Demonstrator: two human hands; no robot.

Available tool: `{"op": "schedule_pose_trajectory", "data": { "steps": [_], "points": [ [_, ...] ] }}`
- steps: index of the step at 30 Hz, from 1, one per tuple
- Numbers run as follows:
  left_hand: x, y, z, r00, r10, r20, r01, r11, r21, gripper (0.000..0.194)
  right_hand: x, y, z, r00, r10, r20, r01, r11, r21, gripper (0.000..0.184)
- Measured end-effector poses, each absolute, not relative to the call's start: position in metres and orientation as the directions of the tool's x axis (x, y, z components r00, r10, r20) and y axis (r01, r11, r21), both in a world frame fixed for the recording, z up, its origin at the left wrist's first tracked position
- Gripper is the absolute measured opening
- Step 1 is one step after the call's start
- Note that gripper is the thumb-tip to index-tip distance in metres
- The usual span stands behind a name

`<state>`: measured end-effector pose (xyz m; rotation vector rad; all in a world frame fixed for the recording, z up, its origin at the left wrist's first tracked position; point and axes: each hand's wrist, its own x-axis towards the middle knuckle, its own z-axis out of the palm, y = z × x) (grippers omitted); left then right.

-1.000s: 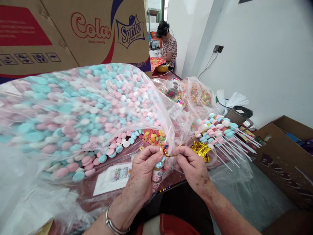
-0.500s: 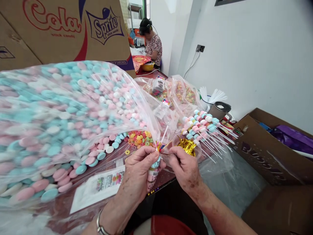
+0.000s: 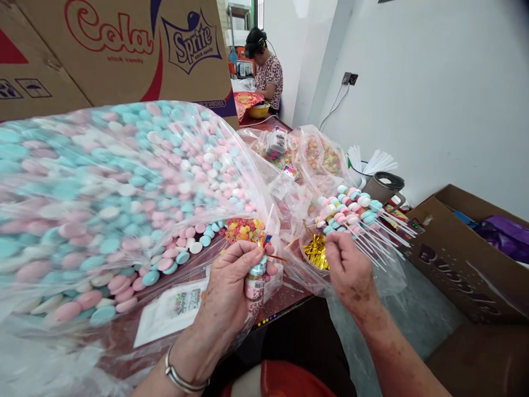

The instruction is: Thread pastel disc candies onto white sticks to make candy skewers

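My left hand [image 3: 231, 281] is closed around a bagged candy skewer [image 3: 255, 284], with thumb and forefinger pinching the gathered neck of its printed clear bag. A white stick points up from the neck, and a thin twist tie [image 3: 276, 257] juts out to the right. Apart from it, my right hand [image 3: 351, 270] has its fingers curled, in front of a clear tub's gold twist ties [image 3: 316, 251]; whatever the fingers may hold is hidden. Just beyond that hand lies a pile of finished-looking candy skewers [image 3: 353, 209] in pink, blue and white.
A big clear bag of pastel candies [image 3: 124, 182] covers the left side, spilling near colourful candy rings [image 3: 243, 229]. A flat printed pouch [image 3: 169, 311] lies in front. Cartons stand behind and at right [image 3: 467, 264]. A mug [image 3: 384, 187] is at right; another person [image 3: 268, 71] sits farther back.
My right hand has left the bag's neck and moved right, to the tub of gold ties. The left hand still grips the bagged skewer, and the tie's end now shows. The view has shifted slightly.
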<state>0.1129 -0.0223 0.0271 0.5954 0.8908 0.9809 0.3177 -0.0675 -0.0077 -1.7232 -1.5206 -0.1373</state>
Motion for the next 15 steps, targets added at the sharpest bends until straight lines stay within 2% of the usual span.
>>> {"op": "schedule_pose_trajectory", "data": {
  "steps": [4, 5, 6, 8, 11, 13, 15],
  "points": [
    [0.107, -0.022, 0.027, 0.273, 0.894, -0.355, -0.484, 0.447, 0.753, 0.024, 0.343, -0.066, -0.005, 0.168, 0.851, 0.498, 0.955, -0.016, -0.295, 0.024],
    [0.107, -0.022, 0.027, 0.270, 0.897, -0.350, -0.490, 0.441, 0.752, 0.023, 0.341, -0.065, -0.003, 0.145, 0.858, 0.493, 0.960, -0.002, -0.279, 0.025],
    [0.107, -0.023, 0.027, 0.264, 0.903, -0.340, -0.498, 0.430, 0.753, 0.023, 0.337, -0.065, -0.001, 0.126, 0.856, 0.501, 0.953, 0.035, -0.301, 0.027],
    [0.110, -0.024, 0.026, 0.253, 0.913, -0.322, -0.511, 0.408, 0.756, 0.022, 0.317, -0.065, 0.003, 0.092, 0.850, 0.519, 0.882, 0.173, -0.438, 0.029],
    [0.113, -0.027, 0.024, 0.258, 0.914, -0.314, -0.502, 0.404, 0.764, 0.020, 0.279, -0.065, 0.006, -0.026, 0.904, 0.426, 0.653, 0.338, -0.678, 0.026],
    [0.113, -0.028, 0.022, 0.259, 0.913, -0.316, -0.482, 0.406, 0.777, 0.018, 0.261, -0.064, 0.005, -0.068, 0.907, 0.417, 0.560, 0.380, -0.736, 0.023],
    [0.110, -0.029, 0.021, 0.250, 0.915, -0.317, -0.464, 0.401, 0.790, 0.019, 0.252, -0.061, 0.001, -0.050, 0.892, 0.450, 0.543, 0.402, -0.737, 0.022]
  ]
}}
